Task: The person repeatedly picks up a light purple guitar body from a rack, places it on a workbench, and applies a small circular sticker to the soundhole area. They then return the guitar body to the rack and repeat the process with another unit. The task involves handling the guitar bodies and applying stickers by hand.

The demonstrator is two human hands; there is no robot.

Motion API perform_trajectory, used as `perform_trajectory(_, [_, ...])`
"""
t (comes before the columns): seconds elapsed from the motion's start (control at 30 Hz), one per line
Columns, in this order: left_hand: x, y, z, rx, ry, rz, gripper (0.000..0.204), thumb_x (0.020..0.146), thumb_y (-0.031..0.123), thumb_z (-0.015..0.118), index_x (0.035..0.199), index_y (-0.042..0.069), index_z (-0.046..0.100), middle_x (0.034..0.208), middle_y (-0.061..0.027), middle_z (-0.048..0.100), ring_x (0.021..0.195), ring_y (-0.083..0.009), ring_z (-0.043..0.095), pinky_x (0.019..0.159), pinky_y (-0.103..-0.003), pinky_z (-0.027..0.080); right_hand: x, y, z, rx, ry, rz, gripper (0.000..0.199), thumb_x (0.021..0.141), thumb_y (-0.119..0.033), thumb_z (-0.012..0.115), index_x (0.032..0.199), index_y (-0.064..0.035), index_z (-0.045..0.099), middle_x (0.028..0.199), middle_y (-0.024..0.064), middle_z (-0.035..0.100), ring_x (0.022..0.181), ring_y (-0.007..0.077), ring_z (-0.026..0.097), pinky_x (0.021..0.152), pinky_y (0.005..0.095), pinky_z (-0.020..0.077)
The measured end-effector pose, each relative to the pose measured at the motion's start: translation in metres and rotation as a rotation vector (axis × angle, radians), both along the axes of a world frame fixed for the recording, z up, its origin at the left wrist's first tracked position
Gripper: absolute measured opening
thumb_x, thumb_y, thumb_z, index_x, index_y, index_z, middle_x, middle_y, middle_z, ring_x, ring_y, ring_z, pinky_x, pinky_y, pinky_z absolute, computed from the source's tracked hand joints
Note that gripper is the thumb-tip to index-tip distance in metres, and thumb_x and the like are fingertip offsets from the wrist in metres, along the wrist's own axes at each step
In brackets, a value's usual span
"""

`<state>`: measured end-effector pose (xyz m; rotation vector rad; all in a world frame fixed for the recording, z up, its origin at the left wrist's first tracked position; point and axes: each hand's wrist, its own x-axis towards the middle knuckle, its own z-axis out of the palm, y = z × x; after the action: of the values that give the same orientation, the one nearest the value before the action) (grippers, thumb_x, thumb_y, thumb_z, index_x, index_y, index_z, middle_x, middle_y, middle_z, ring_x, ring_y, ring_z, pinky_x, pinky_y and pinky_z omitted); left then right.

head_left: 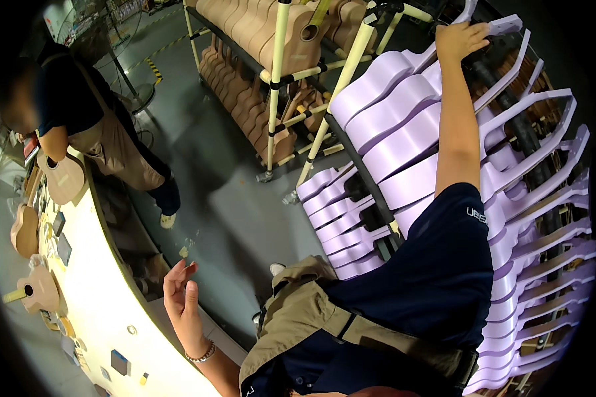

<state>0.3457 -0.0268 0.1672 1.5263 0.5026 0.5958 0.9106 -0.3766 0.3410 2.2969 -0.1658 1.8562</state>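
My right hand (pixel 460 41) reaches out over a row of lilac-painted guitars (pixel 404 155), which stand side by side on a rack with their necks (pixel 543 102) pointing right. Its fingers are spread at the neck of a guitar at the row's far end; whether they touch it, I cannot tell. Beside the lit table, my left hand (pixel 184 308) is raised with its fingers loosely bent and the thumb apart, holding nothing. A beaded bracelet (pixel 202 354) circles that wrist.
A pale-tubed rack (pixel 278 86) holds unpainted guitar bodies (pixel 251 30) ahead. On the left, a bright curved table (pixel 99 264) carries guitar bodies (pixel 41 289) and small blocks (pixel 119 362). A co-worker (pixel 106 126) stands at its far end. Lower lilac guitars (pixel 341 218) sit beside me.
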Motion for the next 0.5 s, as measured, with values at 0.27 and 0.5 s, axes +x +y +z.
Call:
perform_trajectory(0.27, [-0.004, -0.001, 0.002, 0.002, 0.003, 0.013, 0.028, 0.087, 0.009, 0.055, 0.112, -0.003, 0.050, 0.109, -0.0087, 0.055, 0.104, -0.0212, 0.054, 0.092, -0.031, 0.038, 0.009, 0.011, -0.012, 0.173, -0.165, 0.772, 0.075, 0.066, -0.021, 0.069, 0.125, 0.0058, 0.031, 0.114, 0.0272, 0.047, 0.112, 0.0375, 0.043, 0.097, 0.0457, 0.0288])
perform_trajectory(0.5, [-0.021, -0.005, -0.004, 0.006, -0.005, -0.006, 0.028, 0.090, 0.009, 0.050, 0.116, -0.002, 0.050, 0.104, -0.0071, 0.058, 0.104, -0.0195, 0.054, 0.095, -0.030, 0.036, -0.026, 0.055, -0.008, 0.866, 0.372, 1.550, 0.071, 0.076, 0.003, 0.059, 0.136, -0.0009, 0.022, 0.104, 0.0127, 0.055, 0.087, 0.0214, 0.057, 0.073, 0.0300, 0.0491])
